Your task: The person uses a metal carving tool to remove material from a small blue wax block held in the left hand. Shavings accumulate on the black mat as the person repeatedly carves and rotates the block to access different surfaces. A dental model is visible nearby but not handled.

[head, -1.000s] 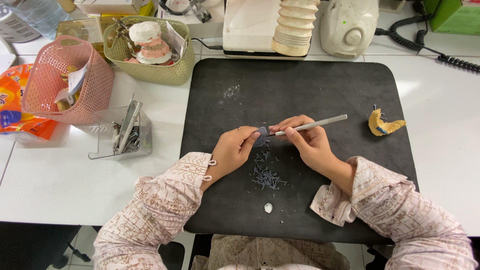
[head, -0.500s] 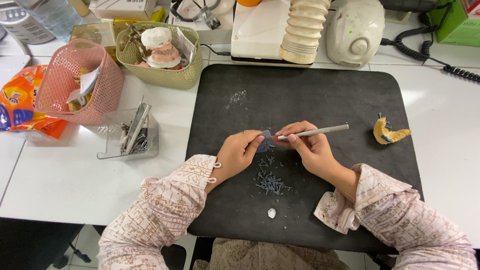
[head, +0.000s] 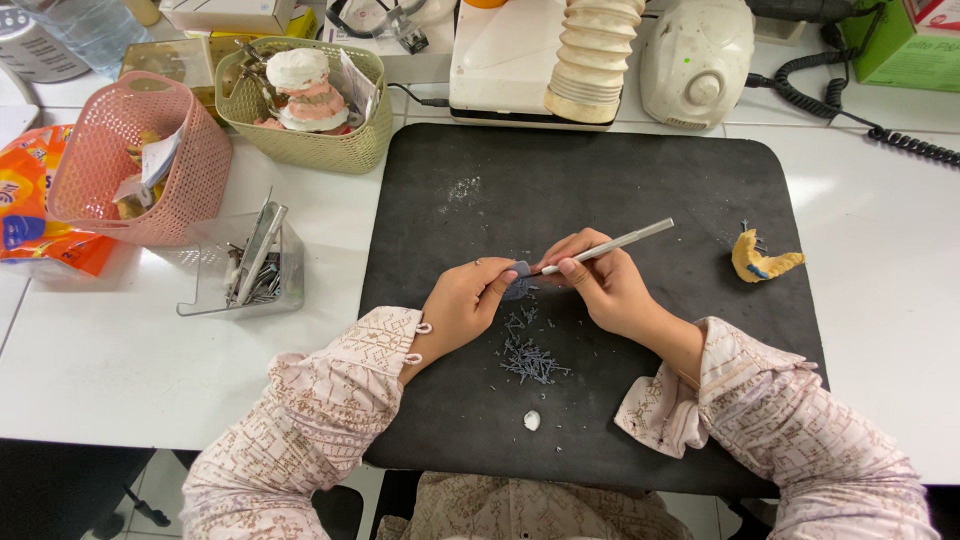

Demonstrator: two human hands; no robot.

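Note:
My left hand [head: 463, 305] pinches a small grey-blue wax piece [head: 519, 279] above the black mat [head: 600, 180]. My right hand [head: 605, 283] grips a thin silver carving tool [head: 618, 242], its tip against the wax piece. Grey-blue shavings [head: 528, 355] lie in a pile on the mat just below both hands. A small white tooth-like bit [head: 532, 420] rests nearer the mat's front edge. A yellow dental cast [head: 760, 258] with a blue streak sits on the mat to the right.
A clear tool holder [head: 252, 270], a pink basket [head: 130, 160] and an olive basket [head: 310, 95] with dental models stand left. An orange packet [head: 30, 200] lies far left. A white machine with a ribbed hose [head: 590, 60], a white motor unit [head: 700, 55] and a coiled cable [head: 880, 125] line the back.
The hands stay together on the wax piece with only slight shifts; the camera view has drifted a little. The shavings pile looks much the same.

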